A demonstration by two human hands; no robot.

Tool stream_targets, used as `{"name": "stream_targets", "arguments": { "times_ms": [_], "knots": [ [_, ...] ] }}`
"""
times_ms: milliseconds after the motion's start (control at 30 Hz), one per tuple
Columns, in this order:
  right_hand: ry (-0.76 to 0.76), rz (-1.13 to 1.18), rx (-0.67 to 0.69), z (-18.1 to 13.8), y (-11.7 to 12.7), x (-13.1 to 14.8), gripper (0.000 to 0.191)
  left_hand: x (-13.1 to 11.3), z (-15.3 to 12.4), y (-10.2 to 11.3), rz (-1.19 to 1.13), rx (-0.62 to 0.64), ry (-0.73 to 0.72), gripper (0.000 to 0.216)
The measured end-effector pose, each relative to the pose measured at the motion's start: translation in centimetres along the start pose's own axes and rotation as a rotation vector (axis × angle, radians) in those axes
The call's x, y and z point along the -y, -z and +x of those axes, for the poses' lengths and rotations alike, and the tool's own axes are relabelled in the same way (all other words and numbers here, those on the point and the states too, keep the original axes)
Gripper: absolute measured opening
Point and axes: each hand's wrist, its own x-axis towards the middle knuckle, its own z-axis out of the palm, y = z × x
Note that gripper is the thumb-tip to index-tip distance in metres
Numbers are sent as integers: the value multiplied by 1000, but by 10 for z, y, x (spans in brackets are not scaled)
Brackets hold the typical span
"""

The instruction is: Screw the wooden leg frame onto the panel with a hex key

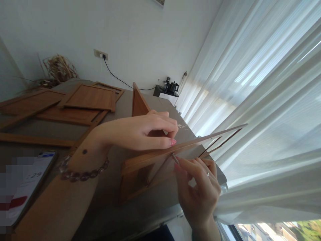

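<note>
My left hand [142, 132] curls over the top of an upright wooden frame piece [160, 155], its thumb and fingers pressed on the upper edge. A beaded bracelet [82, 172] circles that wrist. My right hand [198, 187], with a ring on one finger, pinches a small metal screw or pin [175, 158] against the side of the frame. Another brown panel [139, 103] stands upright behind my left hand.
Several flat wooden panels [87, 98] lie on the grey table [40, 127] at left. A phone [27, 187] lies at the near left. Dry grass [59, 68], a wall socket with cable [100, 54], a black kettle [173, 87] and white curtains [263, 100] are around.
</note>
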Motion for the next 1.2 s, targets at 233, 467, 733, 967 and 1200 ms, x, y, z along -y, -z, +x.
{"name": "stream_targets", "arguments": {
  "times_ms": [233, 467, 733, 967, 1200],
  "knots": [
    [8, -1, -16, 1, -2, -1, 16, 0, -8, 3, -14, -12, 14, 21],
    [-25, 15, 2, -2, 4, 6, 14, 1, -2, 1, -8, 10, -13, 30],
    [-568, 576, 339, 12, 11, 27, 32, 1, -3, 0, -29, -1, -24, 29],
    [-1141, 1298, 493, 18, 11, 34, 43, -1, -3, -1, -10, 1, -33, 33],
    [-1387, 1652, 372, 16, 12, 39, 38, -2, -4, -3, -62, -17, -39, 33]
  ]
}}
